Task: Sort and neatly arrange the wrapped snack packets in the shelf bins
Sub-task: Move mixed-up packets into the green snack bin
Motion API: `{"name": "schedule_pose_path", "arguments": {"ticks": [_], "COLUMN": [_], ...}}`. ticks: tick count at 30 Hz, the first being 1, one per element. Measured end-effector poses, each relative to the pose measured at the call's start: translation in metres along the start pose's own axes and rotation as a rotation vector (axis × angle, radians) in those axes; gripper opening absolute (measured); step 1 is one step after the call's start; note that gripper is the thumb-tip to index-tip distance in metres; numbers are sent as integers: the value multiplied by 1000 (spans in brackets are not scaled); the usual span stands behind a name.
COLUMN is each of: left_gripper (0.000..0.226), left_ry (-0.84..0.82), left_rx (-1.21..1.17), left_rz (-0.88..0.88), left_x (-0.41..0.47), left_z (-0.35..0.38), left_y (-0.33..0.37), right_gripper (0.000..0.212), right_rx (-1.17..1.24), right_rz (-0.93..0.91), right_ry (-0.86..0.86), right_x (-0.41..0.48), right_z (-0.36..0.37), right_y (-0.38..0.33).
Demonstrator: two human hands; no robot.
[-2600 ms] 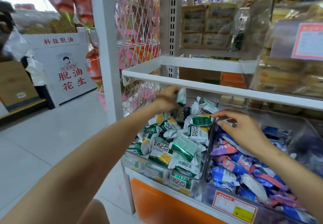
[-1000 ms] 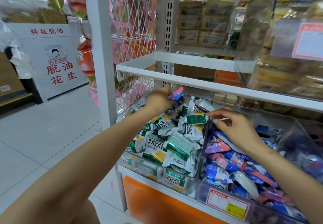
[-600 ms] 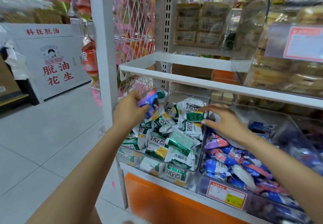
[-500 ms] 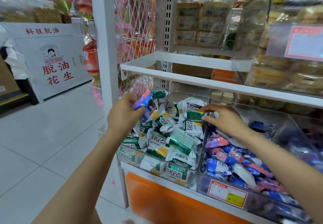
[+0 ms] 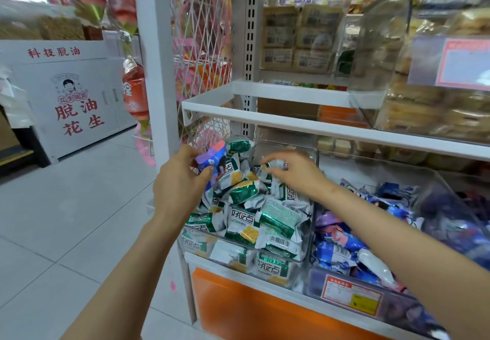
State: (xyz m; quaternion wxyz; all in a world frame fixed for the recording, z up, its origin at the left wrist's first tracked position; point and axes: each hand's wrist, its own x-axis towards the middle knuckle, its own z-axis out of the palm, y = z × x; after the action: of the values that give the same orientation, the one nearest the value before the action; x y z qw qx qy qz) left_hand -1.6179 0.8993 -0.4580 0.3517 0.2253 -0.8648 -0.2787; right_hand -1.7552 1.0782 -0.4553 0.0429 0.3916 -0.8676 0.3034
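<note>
Head view: the left hand [image 5: 180,183] grips a purple-and-pink wrapped snack packet [image 5: 212,160], fingers and thumb curled round it, above the left rear of the clear plastic bin [image 5: 312,233] heaped with green-and-white packets [image 5: 246,223]. The right hand [image 5: 294,172] hovers over that heap with its fingers loosely spread; blur hides any contact.

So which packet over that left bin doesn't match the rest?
The purple packet gripped in the left hand; the green-and-white packets heaped below it all look alike.

white cabinet [image 5: 39,88] reads 科技脱油, 脱油花生; green packets [image 5: 242,227] read 好吃点.
</note>
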Motion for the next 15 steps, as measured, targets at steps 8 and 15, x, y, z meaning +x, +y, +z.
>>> {"name": "schedule_pose_path", "arguments": {"ticks": [8, 15], "left_gripper": [18, 19], "left_ry": [-49, -52], "left_rx": [-50, -39], "left_rz": [5, 11], "left_x": [0, 2], "left_z": [4, 6], "left_y": [7, 8], "right_gripper": [48, 14], "right_rx": [-571, -156], "right_rz": [250, 81], "right_ry": [-63, 101], "right_x": [35, 45], "right_z": [-20, -12], "right_y": [55, 26]}}
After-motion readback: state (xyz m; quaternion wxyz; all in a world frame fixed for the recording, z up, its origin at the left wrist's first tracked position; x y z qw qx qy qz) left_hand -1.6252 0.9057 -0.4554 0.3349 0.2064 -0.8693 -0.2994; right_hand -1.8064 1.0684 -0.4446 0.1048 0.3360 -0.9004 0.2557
